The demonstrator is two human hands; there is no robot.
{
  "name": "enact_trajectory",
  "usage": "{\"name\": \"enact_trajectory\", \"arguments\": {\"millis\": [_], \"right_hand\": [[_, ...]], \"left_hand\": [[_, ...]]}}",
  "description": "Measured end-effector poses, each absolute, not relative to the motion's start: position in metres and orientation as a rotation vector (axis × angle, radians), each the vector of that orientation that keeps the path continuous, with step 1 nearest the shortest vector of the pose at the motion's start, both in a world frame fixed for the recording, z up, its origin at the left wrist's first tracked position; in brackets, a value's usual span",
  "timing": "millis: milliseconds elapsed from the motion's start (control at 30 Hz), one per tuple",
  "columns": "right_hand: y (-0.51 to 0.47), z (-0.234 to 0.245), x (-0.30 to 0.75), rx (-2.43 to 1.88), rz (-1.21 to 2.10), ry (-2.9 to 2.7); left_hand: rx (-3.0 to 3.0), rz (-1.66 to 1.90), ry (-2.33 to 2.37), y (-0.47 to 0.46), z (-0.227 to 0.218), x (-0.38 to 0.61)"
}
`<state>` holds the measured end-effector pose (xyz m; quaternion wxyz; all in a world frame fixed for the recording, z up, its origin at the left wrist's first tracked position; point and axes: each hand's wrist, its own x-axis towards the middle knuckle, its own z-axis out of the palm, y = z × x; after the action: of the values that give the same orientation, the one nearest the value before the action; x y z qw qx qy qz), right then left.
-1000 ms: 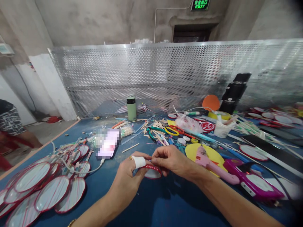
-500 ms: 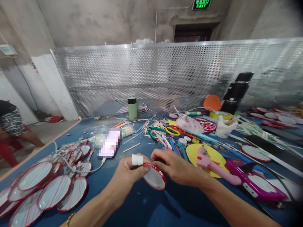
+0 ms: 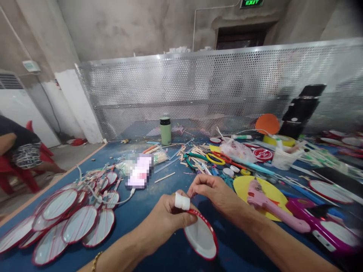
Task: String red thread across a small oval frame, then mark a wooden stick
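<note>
Blue table cluttered — fans left, glue gun right.

Bare grey concrete walls close the room. A green exit sign glows at the top, above a dark doorway. A perforated metal screen runs along the far edge of the blue worktable. Past the table's left edge lies a grey concrete floor, with a white pillar and a white cabinet by the left wall. Light is even and dull.
</note>
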<state>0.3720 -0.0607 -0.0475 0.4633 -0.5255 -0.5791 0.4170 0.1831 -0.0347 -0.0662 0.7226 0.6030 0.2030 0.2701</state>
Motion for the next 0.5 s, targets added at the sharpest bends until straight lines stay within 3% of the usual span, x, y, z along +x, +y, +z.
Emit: {"name": "enact_trajectory", "arguments": {"millis": [233, 500], "right_hand": [[-0.065, -0.045, 0.366, -0.637, 1.460, -1.006], [-0.072, -0.042, 0.358, -0.946, 1.490, -1.009]], "left_hand": [[1.319, 0.676, 0.434, -0.032, -0.067, 0.184], [1.083, 0.798, 0.374, -0.036, -0.063, 0.183]]}}
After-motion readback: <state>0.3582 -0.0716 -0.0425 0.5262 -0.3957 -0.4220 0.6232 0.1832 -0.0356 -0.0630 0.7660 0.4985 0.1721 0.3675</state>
